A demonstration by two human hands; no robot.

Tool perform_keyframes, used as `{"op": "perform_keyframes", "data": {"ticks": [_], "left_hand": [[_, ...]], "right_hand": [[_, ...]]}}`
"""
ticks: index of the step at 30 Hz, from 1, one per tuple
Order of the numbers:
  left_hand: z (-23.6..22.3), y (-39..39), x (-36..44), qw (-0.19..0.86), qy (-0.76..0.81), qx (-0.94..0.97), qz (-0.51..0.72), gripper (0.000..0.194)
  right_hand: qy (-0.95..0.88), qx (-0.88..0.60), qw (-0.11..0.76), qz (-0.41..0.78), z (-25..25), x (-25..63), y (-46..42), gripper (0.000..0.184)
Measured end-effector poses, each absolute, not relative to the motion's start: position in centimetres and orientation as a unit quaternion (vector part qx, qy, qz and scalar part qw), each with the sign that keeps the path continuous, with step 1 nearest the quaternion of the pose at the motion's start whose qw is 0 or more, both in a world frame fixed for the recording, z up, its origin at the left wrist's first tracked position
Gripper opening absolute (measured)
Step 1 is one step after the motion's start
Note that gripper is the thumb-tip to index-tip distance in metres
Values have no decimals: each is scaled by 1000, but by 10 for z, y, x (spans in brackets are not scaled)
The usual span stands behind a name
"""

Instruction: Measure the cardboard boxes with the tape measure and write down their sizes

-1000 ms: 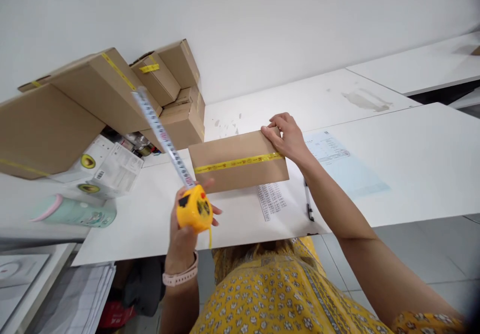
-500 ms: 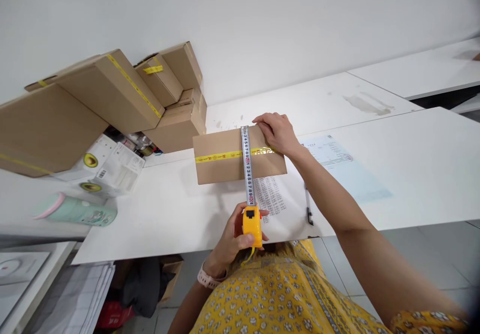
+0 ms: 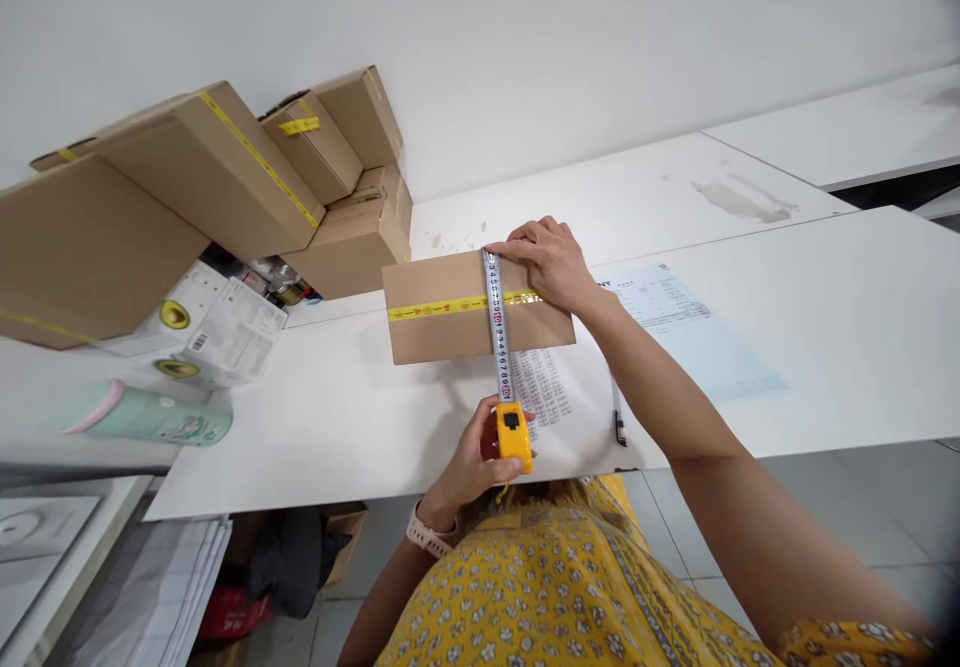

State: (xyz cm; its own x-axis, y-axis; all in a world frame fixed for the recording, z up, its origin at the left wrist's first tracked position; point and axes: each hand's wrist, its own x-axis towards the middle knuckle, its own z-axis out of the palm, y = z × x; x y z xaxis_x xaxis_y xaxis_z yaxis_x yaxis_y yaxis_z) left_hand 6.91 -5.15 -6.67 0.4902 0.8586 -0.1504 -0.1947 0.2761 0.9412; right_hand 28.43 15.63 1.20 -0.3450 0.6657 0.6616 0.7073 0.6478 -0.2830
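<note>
A long cardboard box [image 3: 435, 339] with yellow printed tape along its top is in front of me on the white table. The silver blade [image 3: 497, 332] of a tape measure crosses the box's short side and runs past its near edge. My left hand [image 3: 471, 459] is closed around the yellow tape measure case [image 3: 514, 439], close to the table's front edge. At the box's far edge, my right hand [image 3: 556, 265] presses the blade's end with its index finger. Its other fingers are curled over the box; their tips are partly hidden.
Several cardboard boxes [image 3: 225, 167] are stacked at the left. A white avocado-print box [image 3: 225, 332] and a mint green bottle [image 3: 169, 417] lie before them. Right of the measured box are a printed list [image 3: 551, 397], a pen [image 3: 619, 422] and a bluish document [image 3: 697, 337].
The yellow case has moved slightly right and away from me. My right index finger has come onto the blade's end, with the hand shifting a little left. The box has barely moved.
</note>
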Motion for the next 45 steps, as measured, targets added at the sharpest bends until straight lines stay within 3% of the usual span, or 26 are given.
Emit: {"op": "perform_keyframes", "data": {"ticks": [9, 14, 20, 27, 30, 36, 38, 41, 45], "left_hand": [[-69, -50, 66, 734, 333, 464, 367, 76], [-60, -61, 54, 692, 336, 529, 358, 78], [-48, -81, 29, 599, 408, 564, 397, 79], [-45, -90, 19, 573, 442, 561, 402, 76], [-41, -88, 24, 570, 443, 601, 343, 79], [-40, -85, 38, 443, 455, 756, 156, 83], [-44, -86, 41, 414, 435, 791, 122, 78], [-54, -89, 41, 409, 412, 806, 112, 75], [-72, -93, 41, 443, 420, 770, 182, 92]], "right_hand": [[-816, -419, 397, -27, 9, 285, 157, 50], [-797, -442, 409, -29, 13, 282, 148, 47], [-793, -457, 397, -68, -4, 280, 81, 36], [-806, -446, 388, -46, -55, 274, -1, 28], [-772, -455, 442, 46, -43, 282, -6, 31], [-599, -356, 679, 232, 6, 313, -2, 54], [-585, -341, 699, 231, 16, 319, -8, 44], [-590, -373, 690, 190, 18, 319, -26, 14], [-621, -379, 669, 151, -4, 301, -54, 17]]}}
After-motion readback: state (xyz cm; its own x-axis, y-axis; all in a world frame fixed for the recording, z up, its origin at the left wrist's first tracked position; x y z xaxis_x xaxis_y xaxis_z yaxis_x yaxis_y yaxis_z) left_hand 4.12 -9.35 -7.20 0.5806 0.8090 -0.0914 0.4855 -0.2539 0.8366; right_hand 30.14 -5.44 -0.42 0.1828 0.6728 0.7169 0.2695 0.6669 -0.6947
